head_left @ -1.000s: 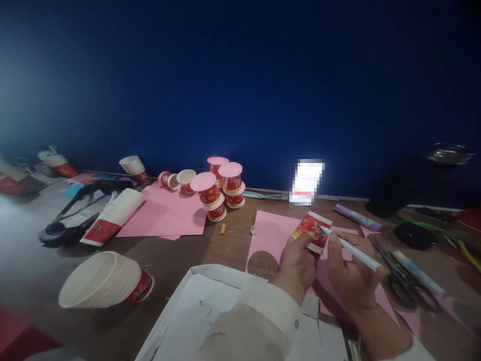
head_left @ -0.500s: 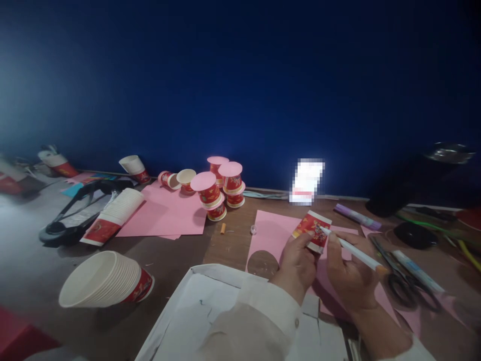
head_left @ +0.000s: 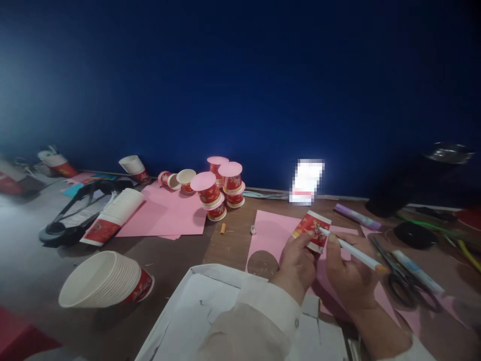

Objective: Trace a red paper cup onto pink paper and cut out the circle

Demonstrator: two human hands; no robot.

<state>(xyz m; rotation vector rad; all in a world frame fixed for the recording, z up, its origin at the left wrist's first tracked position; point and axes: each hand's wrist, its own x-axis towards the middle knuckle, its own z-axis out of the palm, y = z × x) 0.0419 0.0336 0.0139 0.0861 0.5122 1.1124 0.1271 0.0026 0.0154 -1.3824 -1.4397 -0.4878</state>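
The left hand (head_left: 298, 265)'s grip holds the cup (head_left: 312, 223), tilted over pink paper (head_left: 276, 231); the right hand (head_left: 351, 276)'s grip is closed round the pen (head_left: 361, 255), tip at the cup's printed side. From the cup, scissors (head_left: 401, 290) lie at four o'clock.

Nested cups (head_left: 119, 281) left of left hand (head_left: 298, 266) — scissors (head_left: 397, 269) right of right hand (head_left: 351, 278)

Slim white orange-ended pen (head_left: 358, 253): one
Black-handled metal scissors (head_left: 401, 271): one pair
Nested white-and-red paper-cup stacks (head_left: 112, 281), near left: two
Uppermost round pink paper discs (head_left: 203, 181): three
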